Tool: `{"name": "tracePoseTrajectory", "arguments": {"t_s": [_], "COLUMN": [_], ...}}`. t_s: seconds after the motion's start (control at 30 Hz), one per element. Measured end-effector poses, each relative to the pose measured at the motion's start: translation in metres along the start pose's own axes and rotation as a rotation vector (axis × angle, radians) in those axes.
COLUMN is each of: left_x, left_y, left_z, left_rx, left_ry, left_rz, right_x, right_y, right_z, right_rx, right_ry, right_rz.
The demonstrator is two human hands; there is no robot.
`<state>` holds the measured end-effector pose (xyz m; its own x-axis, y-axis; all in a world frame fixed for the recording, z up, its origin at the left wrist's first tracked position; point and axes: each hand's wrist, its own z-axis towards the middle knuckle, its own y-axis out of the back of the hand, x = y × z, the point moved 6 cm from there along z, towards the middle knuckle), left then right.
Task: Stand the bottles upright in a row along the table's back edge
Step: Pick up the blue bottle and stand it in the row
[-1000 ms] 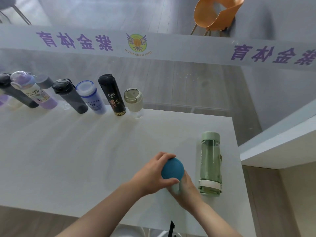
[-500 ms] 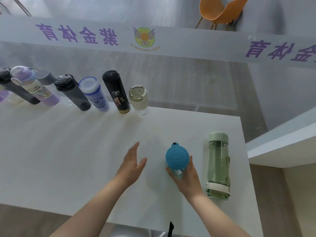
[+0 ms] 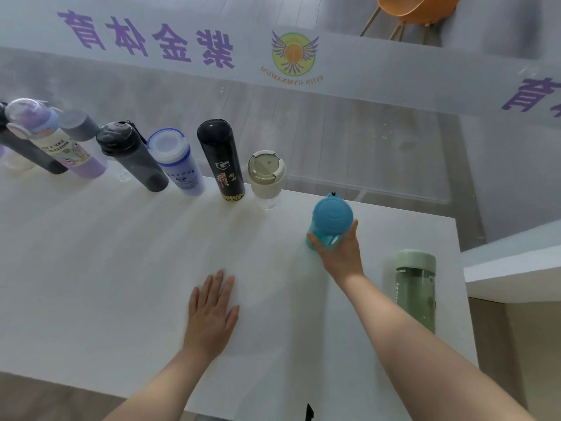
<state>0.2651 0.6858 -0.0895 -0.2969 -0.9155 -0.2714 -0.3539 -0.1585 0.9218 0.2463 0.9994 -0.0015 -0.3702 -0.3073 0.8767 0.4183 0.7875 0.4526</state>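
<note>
My right hand (image 3: 341, 252) grips a blue-lidded bottle (image 3: 332, 217), held upright near the table's back edge, right of a cream-lidded clear cup (image 3: 266, 177). Several bottles stand upright in a row along the back edge: a black flask (image 3: 221, 164), a blue-rimmed white bottle (image 3: 177, 161), a dark grey bottle (image 3: 132, 154) and a purple printed bottle (image 3: 57, 141). A green bottle (image 3: 416, 291) lies on its side at the right, partly behind my right forearm. My left hand (image 3: 212, 311) rests flat and open on the white table (image 3: 106, 268).
A glass wall with purple lettering (image 3: 145, 38) and a round logo runs behind the table. An orange chair (image 3: 416, 10) stands beyond it. A white ledge (image 3: 513, 265) adjoins the table's right side.
My right hand has carried the blue-lidded bottle forward to the back edge beside the cream-lidded cup. My left hand let go of it and now lies flat on the table.
</note>
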Motion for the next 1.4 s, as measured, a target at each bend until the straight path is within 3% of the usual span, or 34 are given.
{"name": "tracePoseTrajectory", "arguments": {"t_s": [0.4,0.93,1.23,1.4], "left_x": [0.002,0.001,0.0,-0.028], "left_y": [0.001,0.003,0.011,0.012], "left_z": [0.003,0.004,0.004,0.007], "left_rx": [-0.065,-0.059,-0.073,-0.117], "left_ry": [-0.069,-0.071,-0.026,-0.05], "left_rz": [0.025,-0.005,-0.078,-0.113], "right_x": [0.025,0.018,-0.014,-0.032], "right_y": [-0.019,-0.023,0.029,0.091], "right_z": [0.077,0.085,0.015,-0.051], "right_rx": [-0.076,-0.03,0.072,-0.048], "right_ry": [0.006,0.01,-0.033,0.064], "right_rz": [-0.02,-0.06,-0.265,-0.393]}}
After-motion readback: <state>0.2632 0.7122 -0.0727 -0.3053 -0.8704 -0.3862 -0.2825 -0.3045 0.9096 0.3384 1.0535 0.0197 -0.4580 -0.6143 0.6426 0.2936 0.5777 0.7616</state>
